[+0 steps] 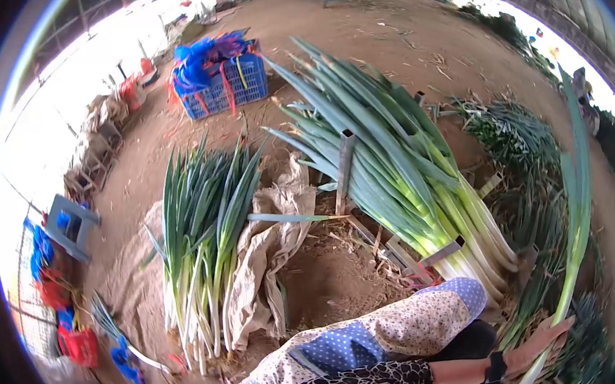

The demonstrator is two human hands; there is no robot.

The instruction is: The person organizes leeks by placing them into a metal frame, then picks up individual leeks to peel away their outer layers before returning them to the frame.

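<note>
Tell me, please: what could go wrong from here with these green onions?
The long stalk is gripped low in one hand, so its tall leaves may bend or snap. The large bundle lies close to a metal post, whose edge might tear leaves. The smaller bundle lies beside crumpled sacking, which could snag its white ends if lifted.

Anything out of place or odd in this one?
Mildly: one leaf juts sideways across the rumpled sacking, while the neighbouring bunch's leaves run lengthwise. At lower left, a stray green onion lies apart from the bunches, beside tangled blue material.
</note>
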